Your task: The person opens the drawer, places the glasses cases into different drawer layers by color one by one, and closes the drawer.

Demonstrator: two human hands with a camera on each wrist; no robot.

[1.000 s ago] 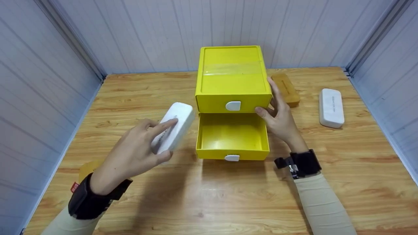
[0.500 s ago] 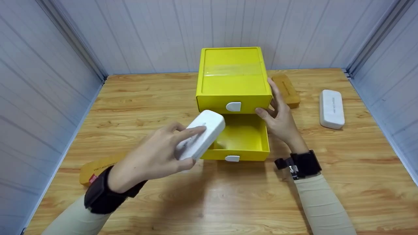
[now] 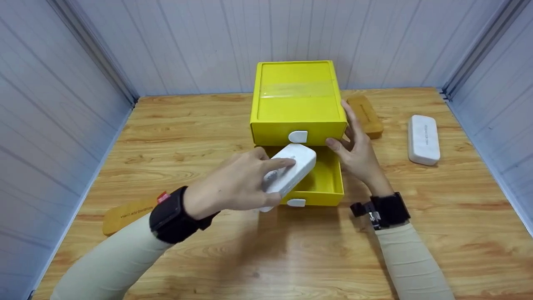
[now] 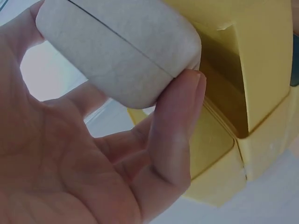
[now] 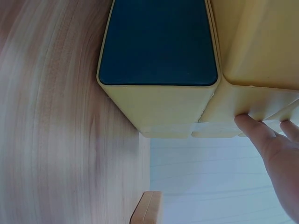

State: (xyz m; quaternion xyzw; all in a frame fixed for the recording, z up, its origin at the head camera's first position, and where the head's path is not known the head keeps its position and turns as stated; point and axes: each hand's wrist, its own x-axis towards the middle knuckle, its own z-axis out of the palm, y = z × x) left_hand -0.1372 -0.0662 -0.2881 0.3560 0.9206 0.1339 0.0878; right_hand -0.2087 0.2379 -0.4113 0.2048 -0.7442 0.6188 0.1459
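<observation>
My left hand (image 3: 233,183) holds a white glasses case (image 3: 297,160) tilted over the pulled-out lower drawer (image 3: 329,175) of a yellow two-drawer cabinet (image 3: 297,104). In the left wrist view, the thumb presses the end of the glasses case (image 4: 121,56) across its dark seam. The hand and case hide much of the drawer's left part; bare yellow floor shows at its right. My right hand (image 3: 356,152) grips the cabinet's right front corner, thumb on the front and fingers along the side. In the right wrist view, fingertips touch the cabinet (image 5: 163,107).
An orange-brown case (image 3: 365,116) lies beside the cabinet's right side. Farther right is another white case (image 3: 423,139). A second orange-brown case (image 3: 129,214) lies at the left, partly under my left forearm. Panelled walls (image 3: 200,46) bound the wooden table (image 3: 200,129).
My left hand has carried the white glasses case rightward from beside the cabinet to over the open lower drawer. The orange-brown case at the left has come more into sight. My right hand stays put.
</observation>
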